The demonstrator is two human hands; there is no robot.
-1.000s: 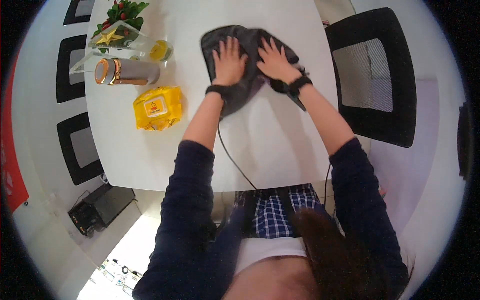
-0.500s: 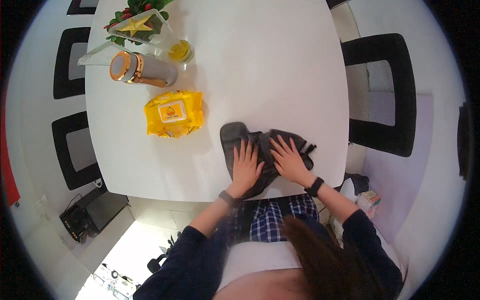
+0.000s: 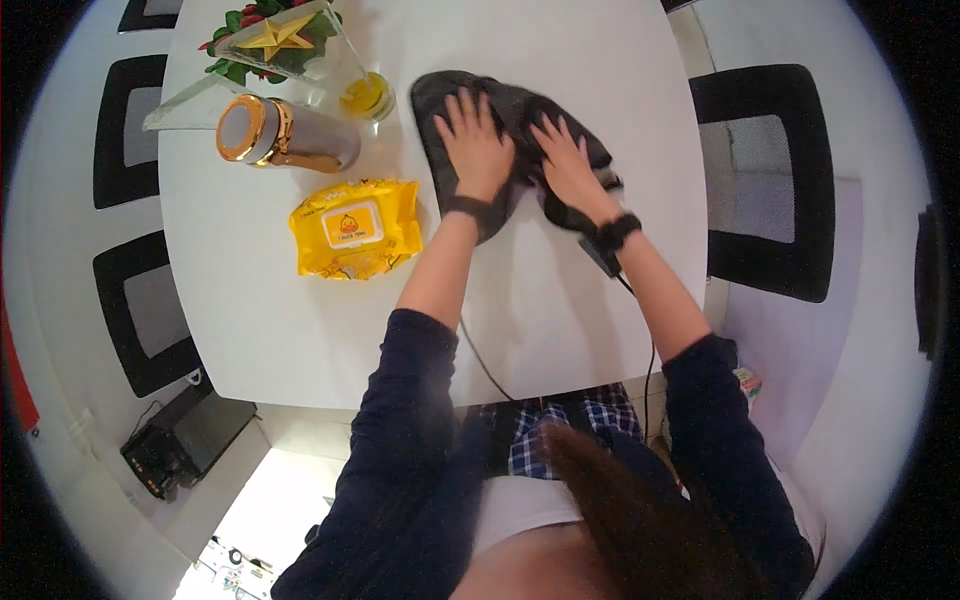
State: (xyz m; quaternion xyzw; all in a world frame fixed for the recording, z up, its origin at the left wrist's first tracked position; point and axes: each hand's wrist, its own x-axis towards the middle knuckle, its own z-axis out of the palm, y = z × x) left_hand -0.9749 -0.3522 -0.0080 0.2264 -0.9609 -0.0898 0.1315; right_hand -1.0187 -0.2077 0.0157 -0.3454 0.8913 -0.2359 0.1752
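Observation:
A crumpled black cloth-like piece [image 3: 515, 105] lies spread on the white table [image 3: 330, 340], right of the cup; its exact kind is unclear. My left hand [image 3: 478, 150] rests flat on its left part with fingers apart. On its right part lies my right hand [image 3: 572, 170], also flat with fingers spread. Neither hand is closed round the fabric. Beside my right wrist is a small dark flat piece [image 3: 600, 255], partly hidden by the wrist, with a thin dark cord [image 3: 652, 360] running down past the table's near edge.
Left of my hands lies a yellow wet-wipes pack [image 3: 357, 230]. Behind it stand a grey flask with a gold-coloured lid [image 3: 290, 135], a glass cup of yellow drink [image 3: 367, 97] and a clear star trophy [image 3: 275, 38]. Black chairs [image 3: 815, 180] flank the table.
Both hands have moved away from me across the table, and the dark fabric has gone with them. The cord and small dark piece now show near my right wrist.

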